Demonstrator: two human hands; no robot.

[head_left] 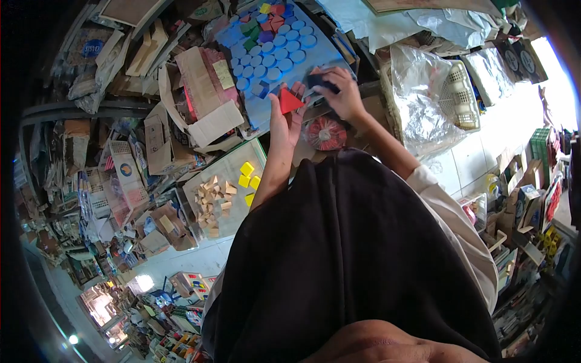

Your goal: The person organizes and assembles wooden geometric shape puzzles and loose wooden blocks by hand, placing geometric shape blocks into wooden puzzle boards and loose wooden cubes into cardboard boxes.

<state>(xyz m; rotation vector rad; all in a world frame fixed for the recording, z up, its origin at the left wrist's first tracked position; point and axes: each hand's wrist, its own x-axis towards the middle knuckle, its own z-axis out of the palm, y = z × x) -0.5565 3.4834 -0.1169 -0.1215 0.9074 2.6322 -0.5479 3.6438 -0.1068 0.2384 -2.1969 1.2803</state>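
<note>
A red triangular block [290, 101] rests against the fingers of my left hand [283, 124], held with the thumb along its side. To the right, my right hand [346, 100] is closed around a small dark piece [321, 82], whose kind I cannot tell. Both hands are over the near edge of a blue work board [266, 115]. Beyond them, rows of light-blue discs [280, 53] cover much of this board. Blue blocks [260, 89] lie just left of my left hand. At the far end are green blocks [249, 29], red blocks [276, 19] and a purple piece [266, 36].
A red round bundle [325, 133] sits below my hands. Left of my forearm, a glass-topped surface [239, 158] carries wooden blocks [215, 196] and yellow blocks [246, 172]. Cardboard boxes [209, 100] stand at the left, a plastic-covered basket [423, 91] at the right.
</note>
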